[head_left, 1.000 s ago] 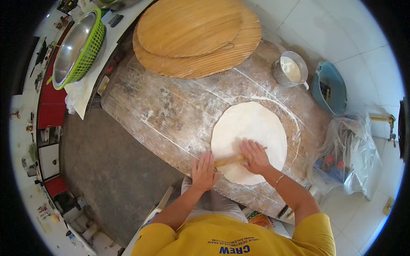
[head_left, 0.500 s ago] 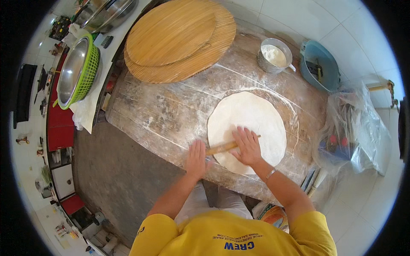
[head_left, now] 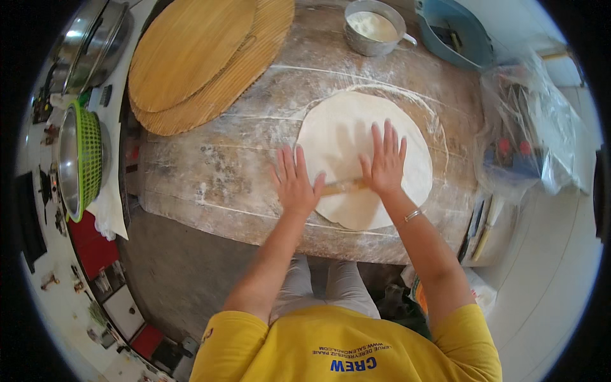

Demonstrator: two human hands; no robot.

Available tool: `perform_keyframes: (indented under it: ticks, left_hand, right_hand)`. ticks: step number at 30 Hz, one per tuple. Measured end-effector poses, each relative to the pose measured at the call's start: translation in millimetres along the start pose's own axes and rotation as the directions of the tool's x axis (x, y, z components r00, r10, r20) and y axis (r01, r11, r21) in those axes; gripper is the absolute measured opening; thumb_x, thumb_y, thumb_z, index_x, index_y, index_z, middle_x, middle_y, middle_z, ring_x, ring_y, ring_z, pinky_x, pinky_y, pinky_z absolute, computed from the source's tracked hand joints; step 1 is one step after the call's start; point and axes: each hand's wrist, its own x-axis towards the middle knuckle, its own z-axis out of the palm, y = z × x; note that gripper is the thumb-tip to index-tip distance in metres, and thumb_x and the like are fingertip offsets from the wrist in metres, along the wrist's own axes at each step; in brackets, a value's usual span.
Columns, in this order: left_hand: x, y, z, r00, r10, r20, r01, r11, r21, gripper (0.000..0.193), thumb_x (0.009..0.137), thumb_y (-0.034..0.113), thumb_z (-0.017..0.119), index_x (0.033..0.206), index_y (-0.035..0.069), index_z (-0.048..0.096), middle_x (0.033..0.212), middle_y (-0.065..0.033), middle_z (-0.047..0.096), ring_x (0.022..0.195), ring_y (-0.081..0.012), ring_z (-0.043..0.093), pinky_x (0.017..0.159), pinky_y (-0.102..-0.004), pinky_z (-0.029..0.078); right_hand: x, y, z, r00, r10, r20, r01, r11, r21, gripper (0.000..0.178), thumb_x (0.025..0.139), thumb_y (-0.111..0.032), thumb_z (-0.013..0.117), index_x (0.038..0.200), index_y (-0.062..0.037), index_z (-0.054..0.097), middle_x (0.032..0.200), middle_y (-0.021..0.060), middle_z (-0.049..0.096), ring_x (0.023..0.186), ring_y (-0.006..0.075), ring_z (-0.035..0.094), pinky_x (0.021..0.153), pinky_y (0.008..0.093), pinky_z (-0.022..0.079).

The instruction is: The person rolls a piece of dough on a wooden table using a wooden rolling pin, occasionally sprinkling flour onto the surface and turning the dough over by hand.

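A wide round sheet of dough point(head_left: 356, 127) lies flat on the floured wooden table point(head_left: 216, 172). Across its nearer part runs a thin wooden rolling pin point(head_left: 342, 187). My left hand point(head_left: 296, 181) lies over the pin's left end, just off the dough's left edge, with the fingers stretched forward. My right hand point(head_left: 386, 164) is over the pin's right end, above the dough, fingers straight and spread. Both hands are open and flat, with the palms toward the pin. The two ends of the pin are hidden under them.
Two round wooden boards point(head_left: 191, 57) lie stacked at the far left. A cup of flour point(head_left: 374, 27) stands at the back beside a blue-grey basin point(head_left: 452, 32). Clear plastic point(head_left: 528, 121) covers items at right, near a knife point(head_left: 474, 226). A green basket point(head_left: 89, 153) sits far left.
My head view has shifted, so the table appears lower and further left. Both hands have gone forward over the dough with the pin, and the left fingers have straightened and spread.
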Motion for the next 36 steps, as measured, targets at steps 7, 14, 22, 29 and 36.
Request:
perform_keyframes:
  ticks: [7, 14, 22, 29, 36]
  left_hand:
    - [-44.6, -8.5, -9.0, 0.948, 0.214, 0.237, -0.225, 0.974, 0.021, 0.086, 0.087, 0.052, 0.057, 0.148, 0.000, 0.027, 0.155, -0.0238, 0.024, 0.145, -0.0381, 0.019, 0.117, -0.0545, 0.012]
    - [-111.1, -45.2, -29.5, 0.699, 0.587, 0.407, -0.579, 0.800, -0.158, 0.088, 0.085, 0.050, 0.060, 0.149, -0.001, 0.027, 0.155, -0.0206, 0.026, 0.145, -0.0358, 0.020, 0.118, -0.0497, 0.014]
    - [-34.0, -11.7, -20.4, 0.651, 0.670, 0.357, -0.665, 0.730, -0.157, 0.080, 0.087, 0.040, 0.058, 0.148, 0.000, 0.028, 0.154, -0.0219, 0.027, 0.144, -0.0381, 0.023, 0.118, -0.0515, 0.015]
    - [46.9, 68.2, 24.8, 0.833, 0.527, 0.170, -0.537, 0.844, 0.016, 0.080, 0.088, 0.047, 0.056, 0.152, 0.012, 0.025, 0.157, -0.0200, 0.021, 0.146, -0.0357, 0.016, 0.118, -0.0520, 0.011]
    - [-19.4, 7.0, -10.2, 0.606, 0.670, 0.428, -0.698, 0.706, -0.117, 0.083, 0.085, 0.049, 0.060, 0.149, 0.005, 0.029, 0.155, -0.0216, 0.025, 0.144, -0.0376, 0.021, 0.118, -0.0513, 0.015]
  right_hand:
    - [-69.8, -14.1, -10.8, 0.992, 0.110, 0.069, -0.108, 0.993, -0.038, 0.079, 0.085, -0.046, 0.060, 0.150, -0.0100, 0.033, 0.154, 0.0231, 0.027, 0.137, 0.0426, 0.032, 0.113, 0.0555, 0.022]
    - [-190.3, -47.5, -39.7, 0.970, 0.182, 0.163, -0.183, 0.983, -0.011, 0.060, 0.084, -0.036, 0.066, 0.136, -0.0119, 0.049, 0.150, 0.0215, 0.036, 0.134, 0.0410, 0.037, 0.110, 0.0537, 0.026]
    - [-226.8, -82.4, -25.7, 0.903, 0.429, 0.035, -0.430, 0.902, 0.045, 0.057, 0.085, -0.033, 0.066, 0.134, -0.0104, 0.049, 0.149, 0.0219, 0.036, 0.134, 0.0396, 0.037, 0.110, 0.0560, 0.023]
    - [-133.0, -18.8, -25.6, 0.744, 0.658, -0.116, -0.666, 0.744, -0.054, 0.073, 0.091, -0.044, 0.054, 0.150, -0.0087, 0.031, 0.155, 0.0238, 0.024, 0.138, 0.0432, 0.030, 0.113, 0.0596, 0.017]
    - [-203.9, -72.9, -37.6, 0.858, 0.509, 0.073, -0.510, 0.860, 0.002, 0.066, 0.083, -0.036, 0.066, 0.137, -0.0042, 0.045, 0.149, 0.0236, 0.034, 0.136, 0.0402, 0.035, 0.111, 0.0555, 0.024]
